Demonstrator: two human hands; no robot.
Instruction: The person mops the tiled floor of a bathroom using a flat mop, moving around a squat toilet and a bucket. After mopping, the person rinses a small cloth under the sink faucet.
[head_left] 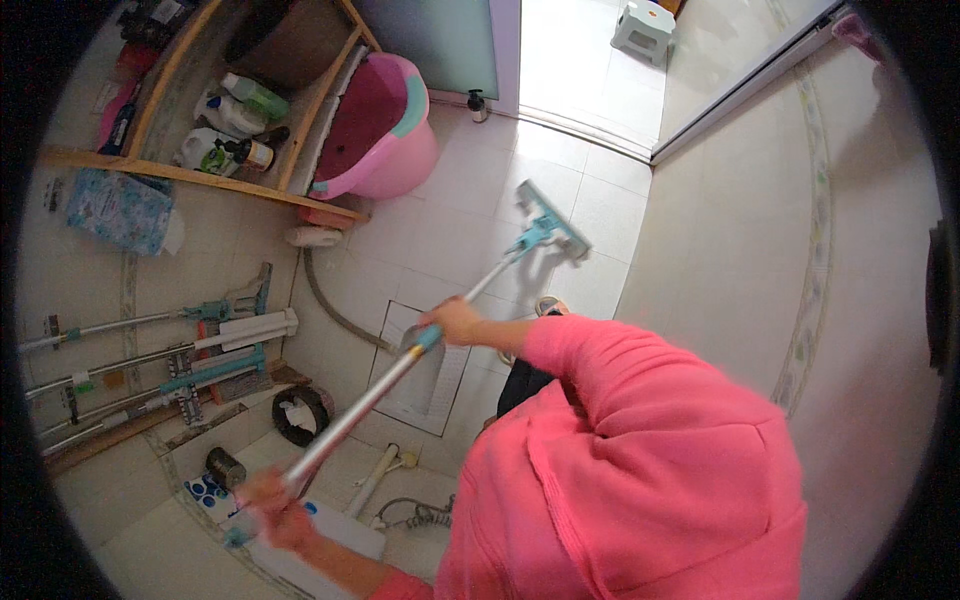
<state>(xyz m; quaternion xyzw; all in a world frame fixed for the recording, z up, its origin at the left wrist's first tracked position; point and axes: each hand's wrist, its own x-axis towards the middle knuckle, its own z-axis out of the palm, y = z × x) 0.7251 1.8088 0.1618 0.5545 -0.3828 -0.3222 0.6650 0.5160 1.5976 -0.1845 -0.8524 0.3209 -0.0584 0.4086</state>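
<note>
A: Start at the left edge. What's there?

B: Stored mops (215,377) along the wall. Next comes the left hand (275,510), blurred, but its fingers look wrapped around a pole near the turquoise end cap (237,538).

A: Whose pole?

B: The mop (372,397) in use, silver, slanting from the lower left up to the right, past the white floor pan (450,388) that lies beneath it in this view.

A: And the right hand?

B: The right hand (458,320) is further along, closed around the same pole, just beside the turquoise collar (427,339).

A: So which is nearer the working end?

B: The right, clearly. The mop head (545,225) lies beyond it, up and to the right, in line with the pole; the left is at the far end.

A: Does the head sit square?

B: Its long axis runs crosswise to the pole, over the pale tiles (460,215) (whether it presses on them, I cannot tell), right of the pink tub (412,160).
</note>
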